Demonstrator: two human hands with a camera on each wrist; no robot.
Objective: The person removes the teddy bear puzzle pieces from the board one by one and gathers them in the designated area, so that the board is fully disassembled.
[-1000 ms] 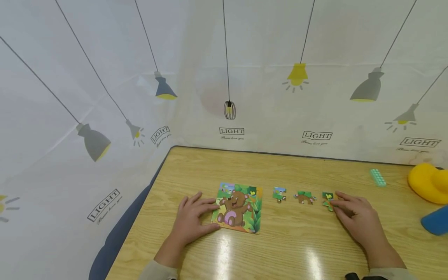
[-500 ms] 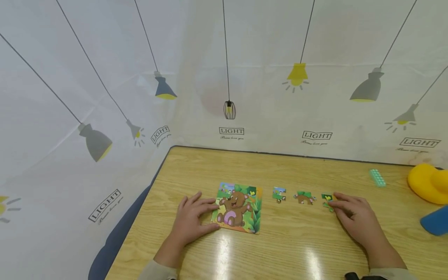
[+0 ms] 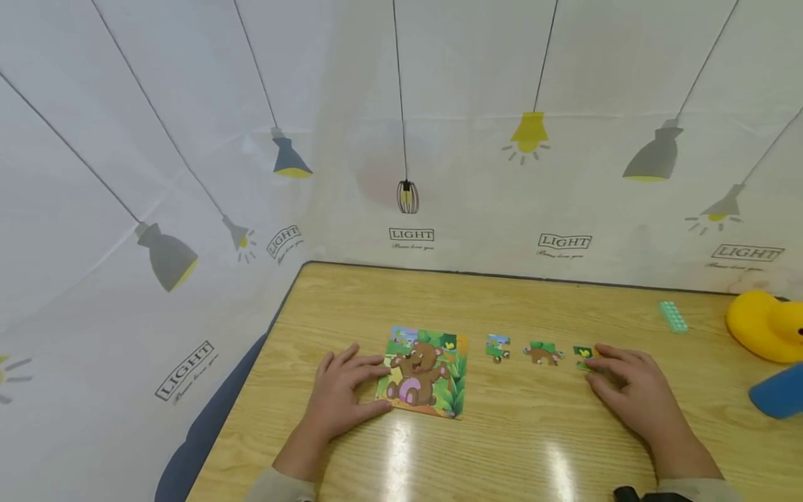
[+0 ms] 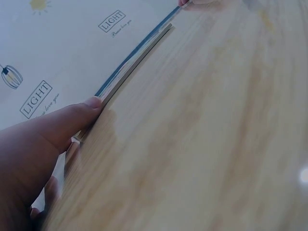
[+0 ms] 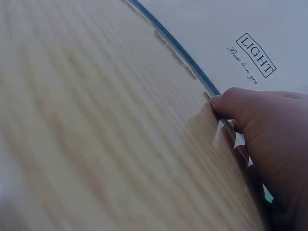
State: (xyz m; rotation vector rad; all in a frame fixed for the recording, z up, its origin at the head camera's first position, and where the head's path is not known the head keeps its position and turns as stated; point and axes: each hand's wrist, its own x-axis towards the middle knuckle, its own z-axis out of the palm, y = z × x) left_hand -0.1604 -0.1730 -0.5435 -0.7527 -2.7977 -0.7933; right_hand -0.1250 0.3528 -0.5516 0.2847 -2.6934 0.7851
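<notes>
In the head view my left hand (image 3: pixel 339 394) rests at the left edge of a square bear puzzle (image 3: pixel 433 369), fingers spread and relaxed. Its thumb touches the lower left corner, also seen edge-on as a thin puzzle board (image 4: pixel 139 57) in the left wrist view. At the right, my right hand (image 3: pixel 640 387) pinches a small green puzzle piece (image 3: pixel 582 351) between thumb and fingers, which cover part of it. Two loose pieces lie between the hands: a blue-and-green piece (image 3: pixel 498 345) and a brown-and-green piece (image 3: pixel 543 353).
A mint-green block (image 3: pixel 673 316), a yellow duck (image 3: pixel 755 324) and a blue object (image 3: pixel 778 392) sit on the right of the wooden table (image 3: pixel 502 453). A white wall sheet (image 3: pixel 351 84) printed with lamps rises behind the table.
The right thumb has slid left over the lower part of the green puzzle piece, covering more of it. The left hand and the bear puzzle stay where they were. The head view has shifted slightly.
</notes>
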